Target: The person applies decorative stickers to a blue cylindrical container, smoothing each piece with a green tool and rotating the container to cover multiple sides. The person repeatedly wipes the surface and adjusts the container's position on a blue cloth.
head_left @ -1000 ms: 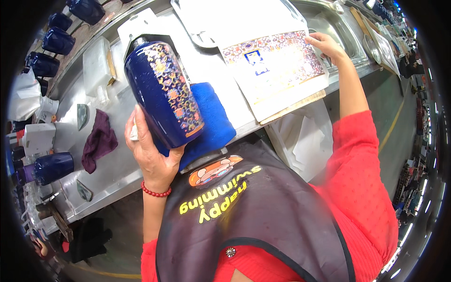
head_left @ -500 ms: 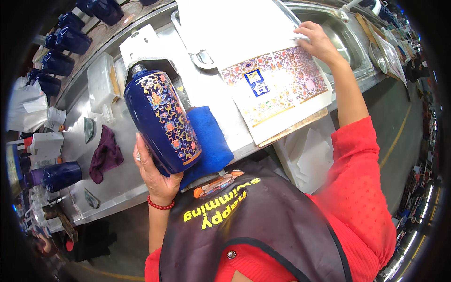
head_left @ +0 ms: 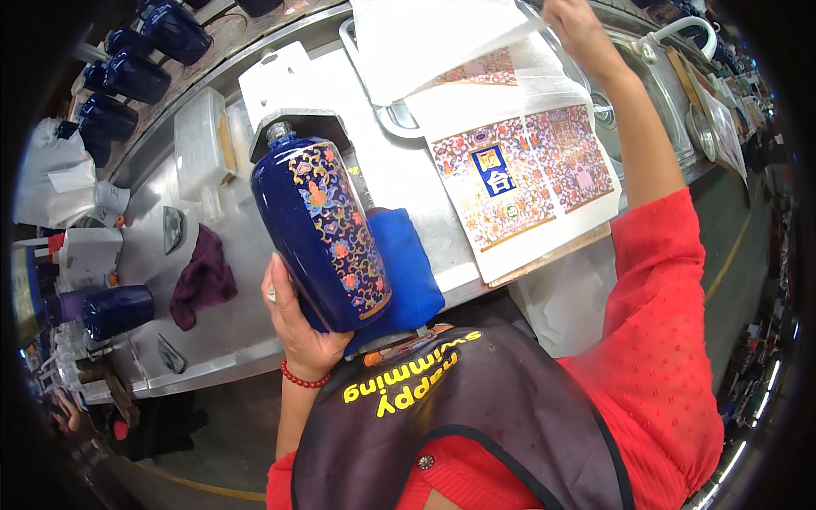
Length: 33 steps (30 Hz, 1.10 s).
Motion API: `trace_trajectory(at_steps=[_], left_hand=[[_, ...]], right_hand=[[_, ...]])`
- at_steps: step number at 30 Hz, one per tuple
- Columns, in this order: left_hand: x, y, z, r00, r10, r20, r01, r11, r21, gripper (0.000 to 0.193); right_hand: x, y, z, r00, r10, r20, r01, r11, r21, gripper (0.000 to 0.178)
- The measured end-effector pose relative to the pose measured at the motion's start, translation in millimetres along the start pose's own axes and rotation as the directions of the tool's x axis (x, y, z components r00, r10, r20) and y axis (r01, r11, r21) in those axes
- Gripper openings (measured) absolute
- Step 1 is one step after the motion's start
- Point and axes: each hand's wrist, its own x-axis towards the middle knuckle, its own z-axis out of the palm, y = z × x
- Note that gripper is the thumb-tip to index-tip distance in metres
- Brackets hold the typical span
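Cupping the blue floral bottle (head_left: 327, 234) from below, my left hand (head_left: 297, 327) wraps it; my right hand (head_left: 578, 25) pinches a translucent sheet (head_left: 476, 51) overhead.

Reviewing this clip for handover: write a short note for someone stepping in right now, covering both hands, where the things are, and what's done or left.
Left hand: gripping the dark blue bottle from below, tilted, its base against a blue cushion at the steel table's edge.
Right hand: raised, lifting a translucent cover sheet off the patterned decal sheet that lies flat on the table.
Done: the bottle already carries a floral decal on the side facing the camera.
Left: the patterned sheet is not yet lifted; more plain blue bottles wait at the far left. A purple rag lies nearby.
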Motion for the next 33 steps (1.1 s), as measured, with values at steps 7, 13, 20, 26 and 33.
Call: trace_trajectory(at_steps=[7, 13, 20, 26, 33], left_hand=[[-1.5, -2.3, 2.9, 1.0, 0.002, -0.014, -0.003, 0.998, -0.061, 0.116], [-3.6, -4.8, 3.1, 1.0, 0.002, -0.01, -0.002, 0.999, -0.046, 0.116], [-8.0, -10.8, 4.6, 1.0, -0.027, 0.001, 0.027, 0.992, -0.121, 0.119], [-9.2, -13.7, 4.8, 1.0, -0.016, 0.013, 0.018, 0.988, -0.152, 0.121], [-8.4, -10.5, 4.4, 0.999, -0.051, -0.005, 0.05, 0.984, -0.174, 0.122]], right_hand=[[114.5, -49.8, -6.6, 0.979, -0.081, -0.187, 0.103, 0.989, 0.11, 0.003], [125.7, -74.9, -19.1, 0.988, -0.145, -0.055, 0.154, 0.952, 0.266, 0.007], [107.0, -48.5, -27.5, 0.999, 0.008, 0.04, -0.018, 0.969, 0.245, 0.01], [58.0, -8.1, -20.7, 0.942, 0.189, 0.278, -0.259, 0.934, 0.245, 0.014], [-69.5, 31.0, -23.5, 0.791, 0.428, 0.437, -0.534, 0.832, 0.152, 0.031]])
